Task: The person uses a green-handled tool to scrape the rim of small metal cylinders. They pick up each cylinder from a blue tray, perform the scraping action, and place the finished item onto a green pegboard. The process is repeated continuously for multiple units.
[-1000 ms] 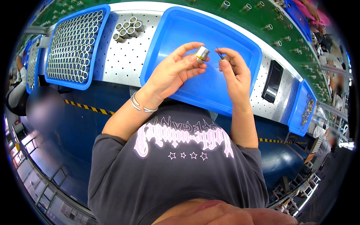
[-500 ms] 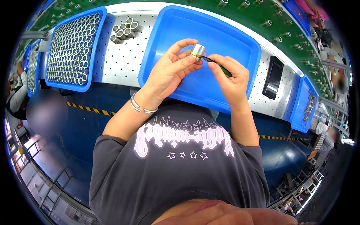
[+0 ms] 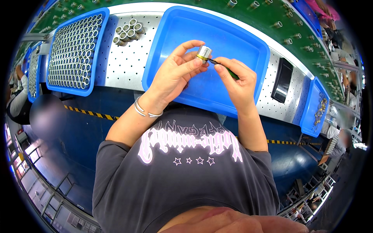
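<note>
My left hand (image 3: 176, 72) pinches a short silver metal cylinder (image 3: 203, 52) with a brass-coloured rim, held up over a large blue tray (image 3: 182, 27). My right hand (image 3: 239, 79) grips a thin green-handled tool (image 3: 225, 69) whose dark tip touches the lower edge of the cylinder. Both hands hover above the tray's floor, close together. What lies under the hands in the tray is hidden.
A blue rack (image 3: 74, 48) packed with several upright metal tubes stands at the left. A small cluster of loose tubes (image 3: 127, 32) sits on the perforated white bench (image 3: 128, 70). A black flat device (image 3: 282, 79) and a small blue bin (image 3: 316, 108) lie right. A green conveyor (image 3: 279, 27) runs behind.
My hands were apart, the right one holding nothing against the cylinder. They came together, rose slightly, and the tool's tip now meets the cylinder's lower edge.
</note>
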Tool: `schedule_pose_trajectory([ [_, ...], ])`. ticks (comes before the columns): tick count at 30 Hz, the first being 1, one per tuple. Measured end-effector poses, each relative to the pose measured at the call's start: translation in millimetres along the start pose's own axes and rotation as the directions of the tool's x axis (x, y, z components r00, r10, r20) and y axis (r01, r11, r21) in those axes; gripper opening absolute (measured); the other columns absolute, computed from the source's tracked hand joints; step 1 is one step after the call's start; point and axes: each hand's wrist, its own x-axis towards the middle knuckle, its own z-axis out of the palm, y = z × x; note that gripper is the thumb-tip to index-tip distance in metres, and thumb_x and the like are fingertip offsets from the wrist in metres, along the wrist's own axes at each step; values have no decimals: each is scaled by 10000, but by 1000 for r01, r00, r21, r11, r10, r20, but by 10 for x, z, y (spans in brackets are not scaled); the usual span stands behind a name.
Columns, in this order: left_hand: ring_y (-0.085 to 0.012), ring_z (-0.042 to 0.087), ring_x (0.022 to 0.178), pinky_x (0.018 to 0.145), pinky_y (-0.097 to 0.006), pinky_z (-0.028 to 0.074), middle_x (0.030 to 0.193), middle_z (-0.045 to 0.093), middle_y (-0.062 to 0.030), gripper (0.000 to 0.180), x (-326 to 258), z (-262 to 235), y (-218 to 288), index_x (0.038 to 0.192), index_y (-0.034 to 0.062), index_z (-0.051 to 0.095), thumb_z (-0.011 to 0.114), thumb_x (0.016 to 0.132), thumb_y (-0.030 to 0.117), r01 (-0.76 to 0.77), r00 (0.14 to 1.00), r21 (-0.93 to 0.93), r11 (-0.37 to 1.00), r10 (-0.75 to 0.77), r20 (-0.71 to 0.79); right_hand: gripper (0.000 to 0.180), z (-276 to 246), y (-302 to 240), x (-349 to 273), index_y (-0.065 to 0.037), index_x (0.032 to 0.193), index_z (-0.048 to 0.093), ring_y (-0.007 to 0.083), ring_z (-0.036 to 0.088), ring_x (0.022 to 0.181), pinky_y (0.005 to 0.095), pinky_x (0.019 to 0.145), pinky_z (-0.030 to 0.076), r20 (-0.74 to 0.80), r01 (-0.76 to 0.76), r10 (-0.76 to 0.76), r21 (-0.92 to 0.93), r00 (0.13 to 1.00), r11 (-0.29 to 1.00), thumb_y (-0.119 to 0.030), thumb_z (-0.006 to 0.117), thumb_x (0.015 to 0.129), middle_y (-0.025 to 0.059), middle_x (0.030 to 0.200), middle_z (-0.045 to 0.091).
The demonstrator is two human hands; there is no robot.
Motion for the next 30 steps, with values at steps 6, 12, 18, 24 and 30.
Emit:
schedule_pose_trajectory([
  [6, -157, 563, 973, 895, -291, 449, 1104, 577, -119, 459, 9, 3, -1, 1254, 82, 433, 634, 844, 126, -2, 1000, 4, 1000, 2, -3, 101, -6, -9, 12, -28, 849, 674, 123, 475, 520, 255, 468, 348, 7, -16, 16, 3, 1000, 1000, -100, 671, 778, 59, 613, 561],
  [12, -157, 563, 974, 890, -284, 448, 1103, 578, -117, 459, 25, -4, -3, 1257, 75, 429, 630, 847, 126, 19, 1000, 5, 1000, -19, 7, 122, -21, 32, 8, -20, 890, 663, 91, 498, 575, 230, 512, 390, -1, -39, 39, 93, 999, 995, -85, 670, 787, 48, 702, 608],
  [18, -154, 569, 956, 871, -275, 449, 1111, 566, -112, 485, 64, 31, -9, 1275, 58, 414, 625, 843, 116, 64, 998, 158, 985, -65, 3, 170, -116, 32, 68, 1, 935, 641, 50, 512, 672, 206, 590, 428, 98, -217, 200, 229, 975, 949, -94, 673, 798, 20, 802, 623],
  [24, -143, 579, 903, 799, -270, 467, 1227, 482, -135, 503, 56, 55, -6, 1297, 33, 406, 607, 847, 132, -3, 1000, 375, 927, 7, -7, 140, -349, 401, 447, -3, 901, 649, 48, 513, 669, 187, 607, 404, 201, -301, 242, 358, 949, 884, -116, 650, 818, 2, 759, 614],
  [30, -135, 575, 844, 759, -258, 464, 1134, 548, -127, 357, 61, 26, 43, 1190, 8, 491, 575, 866, 131, 42, 999, 443, 895, -34, -27, 225, -1004, 1326, 1297, -81, 902, 682, 120, 577, 658, 258, 605, 424, -225, -206, 142, -297, 964, 932, -275, 622, 803, 41, 711, 653],
])
